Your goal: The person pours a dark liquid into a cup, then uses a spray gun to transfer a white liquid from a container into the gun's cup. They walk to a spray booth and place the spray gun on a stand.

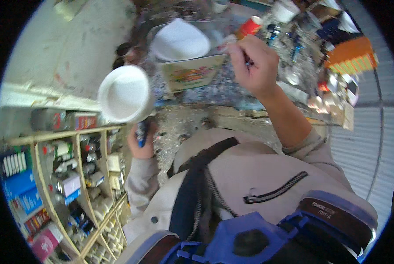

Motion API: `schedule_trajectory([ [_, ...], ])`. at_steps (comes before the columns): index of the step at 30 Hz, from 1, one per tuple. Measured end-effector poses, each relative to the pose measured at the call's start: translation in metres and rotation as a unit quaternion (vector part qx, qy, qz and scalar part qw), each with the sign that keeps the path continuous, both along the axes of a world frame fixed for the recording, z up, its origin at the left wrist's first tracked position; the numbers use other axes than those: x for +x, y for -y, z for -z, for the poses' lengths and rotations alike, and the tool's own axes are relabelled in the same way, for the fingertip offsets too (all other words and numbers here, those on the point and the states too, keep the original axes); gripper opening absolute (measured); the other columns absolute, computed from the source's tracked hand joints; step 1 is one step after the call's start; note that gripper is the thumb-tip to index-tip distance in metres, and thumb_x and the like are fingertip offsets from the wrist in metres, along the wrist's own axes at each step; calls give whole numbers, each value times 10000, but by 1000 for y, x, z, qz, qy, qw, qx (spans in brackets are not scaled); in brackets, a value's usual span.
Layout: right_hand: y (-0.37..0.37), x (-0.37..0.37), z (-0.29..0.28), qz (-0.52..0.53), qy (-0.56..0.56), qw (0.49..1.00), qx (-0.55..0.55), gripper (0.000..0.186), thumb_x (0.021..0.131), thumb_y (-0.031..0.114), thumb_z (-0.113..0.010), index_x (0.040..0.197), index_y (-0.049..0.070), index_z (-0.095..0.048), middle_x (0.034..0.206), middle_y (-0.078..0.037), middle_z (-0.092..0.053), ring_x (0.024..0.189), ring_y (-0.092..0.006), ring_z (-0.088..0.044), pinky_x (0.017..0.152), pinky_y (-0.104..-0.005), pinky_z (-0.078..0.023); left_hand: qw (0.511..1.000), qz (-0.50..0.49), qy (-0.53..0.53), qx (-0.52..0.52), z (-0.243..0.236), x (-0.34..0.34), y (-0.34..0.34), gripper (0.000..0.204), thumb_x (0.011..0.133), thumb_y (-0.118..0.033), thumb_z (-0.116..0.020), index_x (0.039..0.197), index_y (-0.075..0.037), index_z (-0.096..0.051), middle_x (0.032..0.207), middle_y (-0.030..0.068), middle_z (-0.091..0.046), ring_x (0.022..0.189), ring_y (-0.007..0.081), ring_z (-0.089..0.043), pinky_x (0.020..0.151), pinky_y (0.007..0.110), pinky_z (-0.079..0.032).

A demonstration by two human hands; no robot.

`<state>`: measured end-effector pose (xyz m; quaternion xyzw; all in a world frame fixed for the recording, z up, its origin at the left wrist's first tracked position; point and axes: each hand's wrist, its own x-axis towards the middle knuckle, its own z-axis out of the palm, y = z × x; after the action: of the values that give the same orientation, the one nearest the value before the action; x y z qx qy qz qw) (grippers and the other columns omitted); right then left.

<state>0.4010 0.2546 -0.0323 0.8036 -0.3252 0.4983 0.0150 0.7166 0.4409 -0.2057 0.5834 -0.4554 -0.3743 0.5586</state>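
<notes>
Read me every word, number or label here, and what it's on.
Mask filter, dark band: white lettering, which I won't copy.
Pale panel: colourful print, too blurred.
Orange box: yellow marks, too blurred.
Pink box, lower left: too blurred.
White round container by left hand: none visible.

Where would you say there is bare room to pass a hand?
Mostly open: the speckled surface between the left hand and the jacket, though blurred. Crowded: right of the right hand, where clutter reaches an orange box.

Here on the left, packed wooden shelves; speckled grey floor in the middle; ridged pale wall rising right.
</notes>
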Motion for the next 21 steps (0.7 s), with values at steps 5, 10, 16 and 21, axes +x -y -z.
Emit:
schedule_trajectory([
  [5, 38, -142, 28, 195, 13, 979, -65, 328, 1024, 121, -689, 746, 27, -542, 659, -117, -496, 545, -304, -492, 525, -400, -397, 997, -24, -47, 56, 20, 0, -7, 240, 990, 12, -714, 1227, 43, -694, 1068, 108, -753, 958, 190, -717, 905, 329, -560],
  [10, 83, -299, 95, 438, 69, 884, 147, 397, 1056, 430, -652, 983, 45, -713, 944, -189, -781, 866, -326, -775, 777, -463, -585, 994, -38, -58, 84, 29, -7, -16, 292, 982, 30, -713, 1268, 50, -664, 1103, 126, -748, 936, 192, -718, 854, 343, -574],
  [16, 90, -389, 176, 434, -279, 726, 456, 729, 856, 624, -718, 1154, -41, -741, 962, -222, -747, 886, -352, -735, 825, -458, -575, 995, 42, -76, 53, 20, -30, -19, 342, 971, 54, -689, 1309, 39, -639, 1162, 137, -729, 988, 206, -706, 903, 354, -559],
  [21, 104, -393, 215, 425, -213, 685, 552, 1216, 631, 934, -773, 1097, -189, -727, 1127, -313, -755, 1065, -407, -751, 927, -484, -583, 997, 7, -51, 58, 7, -54, -31, 440, 943, 84, -608, 1380, 36, -594, 1145, 150, -701, 1018, 235, -681, 932, 398, -553],
])
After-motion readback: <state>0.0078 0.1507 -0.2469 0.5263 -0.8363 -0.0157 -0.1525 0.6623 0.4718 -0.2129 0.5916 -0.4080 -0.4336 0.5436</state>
